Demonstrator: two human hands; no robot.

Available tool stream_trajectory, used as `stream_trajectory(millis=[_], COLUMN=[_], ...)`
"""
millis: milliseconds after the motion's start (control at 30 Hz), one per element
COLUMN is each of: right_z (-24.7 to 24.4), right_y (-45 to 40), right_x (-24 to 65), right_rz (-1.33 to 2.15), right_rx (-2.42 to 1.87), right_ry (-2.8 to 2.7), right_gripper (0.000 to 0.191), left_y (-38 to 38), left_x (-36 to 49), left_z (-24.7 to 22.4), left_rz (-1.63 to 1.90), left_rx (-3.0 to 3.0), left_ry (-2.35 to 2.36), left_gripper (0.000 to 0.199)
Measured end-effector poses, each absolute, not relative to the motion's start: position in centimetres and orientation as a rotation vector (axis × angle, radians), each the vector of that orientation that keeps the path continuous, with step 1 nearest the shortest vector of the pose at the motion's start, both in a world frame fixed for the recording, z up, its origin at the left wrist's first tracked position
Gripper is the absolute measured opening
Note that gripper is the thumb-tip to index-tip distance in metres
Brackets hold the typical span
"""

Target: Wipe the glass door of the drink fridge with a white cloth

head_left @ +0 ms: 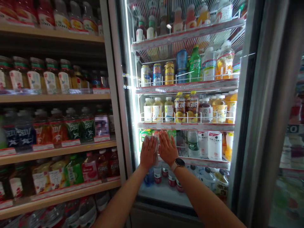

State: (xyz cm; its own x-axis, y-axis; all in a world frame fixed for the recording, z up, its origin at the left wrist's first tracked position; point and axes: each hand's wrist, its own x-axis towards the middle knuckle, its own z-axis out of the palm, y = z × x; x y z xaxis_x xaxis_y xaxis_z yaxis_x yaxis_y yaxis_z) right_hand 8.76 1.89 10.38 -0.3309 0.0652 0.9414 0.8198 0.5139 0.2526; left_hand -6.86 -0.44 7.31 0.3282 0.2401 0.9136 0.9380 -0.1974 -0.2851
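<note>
Both of my hands are raised against the glass door of a lit drinks cooler (184, 125), in front of its lower shelves. My left hand (148, 151) lies flat on a pale cloth (156, 148), which shows at its fingertips and along its right side. Just to the right, my right hand (168, 148) rests flat with its fingers stretched out, its edge near the cloth; nothing shows in it. A dark watch (180, 162) is on the right wrist. Behind the glass near the hands stand green packs and a clear bottle (193, 144).
Wooden shelves (57, 97) with rows of bottles run along the left. Cans (169, 73) and bottles fill the cooler's racks. The cooler's dark frame (249, 104) stands at the right, with another glass front beyond it.
</note>
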Motion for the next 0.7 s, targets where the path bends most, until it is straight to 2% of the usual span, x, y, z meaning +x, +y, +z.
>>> stream_trajectory(millis=[167, 267, 700], right_z=[10.5, 10.7, 10.7], right_y=[1.7, 1.6, 1.4], right_x=[8.8, 9.0, 8.9], right_rz=[-0.942, -0.959, -0.909], right_rx=[-0.728, -0.716, -0.744], right_ry=[-1.721, -1.716, -1.75], right_gripper=[0.067, 0.066, 0.073], left_y=[-0.1, 0.1, -1.0], left_x=[-6.1, -5.3, -8.5], left_z=[13.6, 15.2, 5.0], left_rz=[-1.013, -1.088, -0.872], left_rx=[-1.668, -1.643, -1.662], left_ry=[-1.08, -1.114, -1.087], left_gripper=[0.064, 0.064, 0.065])
